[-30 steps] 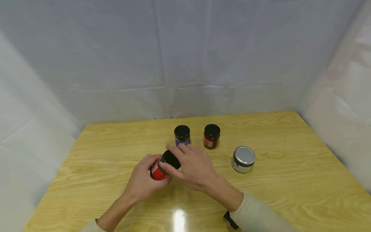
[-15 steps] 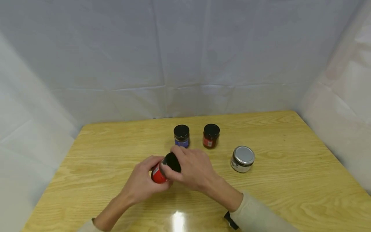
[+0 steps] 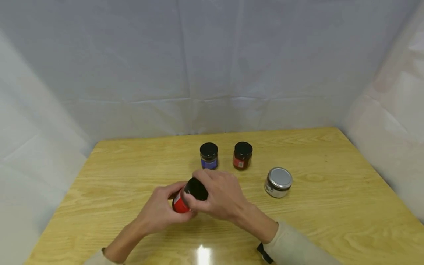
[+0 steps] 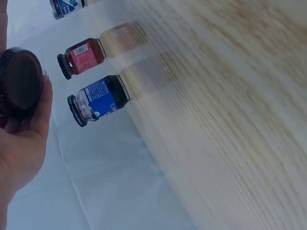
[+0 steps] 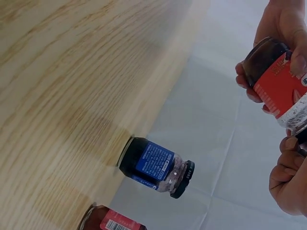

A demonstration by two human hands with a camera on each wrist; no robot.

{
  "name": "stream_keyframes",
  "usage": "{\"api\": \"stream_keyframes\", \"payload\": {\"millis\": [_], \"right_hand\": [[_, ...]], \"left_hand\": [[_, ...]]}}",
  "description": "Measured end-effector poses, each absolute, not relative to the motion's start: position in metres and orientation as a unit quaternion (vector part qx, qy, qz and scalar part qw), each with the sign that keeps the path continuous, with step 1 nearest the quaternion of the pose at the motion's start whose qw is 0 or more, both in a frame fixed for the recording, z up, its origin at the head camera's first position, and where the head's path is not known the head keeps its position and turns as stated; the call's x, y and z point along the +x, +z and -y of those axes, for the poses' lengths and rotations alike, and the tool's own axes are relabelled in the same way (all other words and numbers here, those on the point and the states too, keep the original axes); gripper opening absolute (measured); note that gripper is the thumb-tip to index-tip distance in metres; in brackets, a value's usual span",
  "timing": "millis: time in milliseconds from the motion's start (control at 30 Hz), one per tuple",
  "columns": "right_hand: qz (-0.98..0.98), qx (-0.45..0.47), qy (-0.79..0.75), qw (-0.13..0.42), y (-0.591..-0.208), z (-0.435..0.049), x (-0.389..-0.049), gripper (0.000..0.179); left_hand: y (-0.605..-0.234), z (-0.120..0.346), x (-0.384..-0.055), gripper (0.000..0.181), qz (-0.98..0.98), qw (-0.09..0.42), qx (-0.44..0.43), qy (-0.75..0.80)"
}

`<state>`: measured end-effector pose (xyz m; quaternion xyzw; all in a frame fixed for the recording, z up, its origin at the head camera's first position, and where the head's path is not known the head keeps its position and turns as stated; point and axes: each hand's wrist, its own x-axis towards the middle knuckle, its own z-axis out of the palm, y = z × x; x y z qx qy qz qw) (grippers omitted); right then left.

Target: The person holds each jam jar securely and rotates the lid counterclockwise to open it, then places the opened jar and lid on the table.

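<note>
A glass jar with a red label [image 5: 278,84] and a black lid [image 3: 197,188] is held tilted above the table, its lid toward the right. My left hand [image 3: 161,208] grips the jar's body from the left, thumb below and fingers behind it. My right hand [image 3: 220,193] grips the black lid, thumb on the near side and fingers over the far edge. In the left wrist view the jar's dark base [image 4: 21,81] faces the camera. Just beyond the hands stands a blue-labelled jar [image 3: 209,156] with a black lid.
Right of the blue-labelled jar is another red-labelled jar [image 3: 242,156], upright with a black lid. A squat jar with a silver lid [image 3: 278,182] stands farther right. A small black object [image 3: 264,253] lies by the right sleeve. White sheeting [image 3: 212,73] hangs behind the wooden table [image 3: 331,221].
Both hands and the held jar have shifted slightly toward me. My right fingers have closed in around the lid, uncovering the blue-labelled jar behind them.
</note>
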<state>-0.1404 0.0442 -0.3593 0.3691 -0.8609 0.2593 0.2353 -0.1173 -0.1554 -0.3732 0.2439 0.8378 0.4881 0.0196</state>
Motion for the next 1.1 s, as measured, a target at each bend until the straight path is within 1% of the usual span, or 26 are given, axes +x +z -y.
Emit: {"api": "stream_keyframes", "payload": {"millis": [200,333,433,567,733,967,1100], "right_hand": [[0.838,0.398,0.264,0.262,-0.359,-0.047,-0.141,0.044],[0.822,0.428,0.239,0.288,-0.359,-0.049,-0.143,0.051],[0.813,0.455,0.217,0.292,-0.357,-0.051,-0.145,0.055],[0.806,0.486,0.195,0.276,-0.354,-0.055,-0.147,0.061],[0.808,0.502,0.183,0.248,-0.350,-0.058,-0.148,0.062],[0.818,0.513,0.176,0.193,-0.348,-0.062,-0.148,0.066],[0.822,0.522,0.160,0.165,-0.343,-0.064,-0.149,0.067]], "left_hand": [[-0.372,0.156,-0.116,0.049,-0.829,0.024,0.263,0.492],[-0.372,0.157,-0.115,0.046,-0.817,0.040,0.277,0.504],[-0.372,0.158,-0.115,0.043,-0.808,0.053,0.284,0.513],[-0.372,0.158,-0.115,0.042,-0.807,0.055,0.292,0.510],[-0.372,0.160,-0.116,0.043,-0.811,0.061,0.289,0.505],[-0.373,0.161,-0.117,0.046,-0.808,0.077,0.290,0.506],[-0.373,0.163,-0.119,0.043,-0.807,0.074,0.296,0.506]]}}
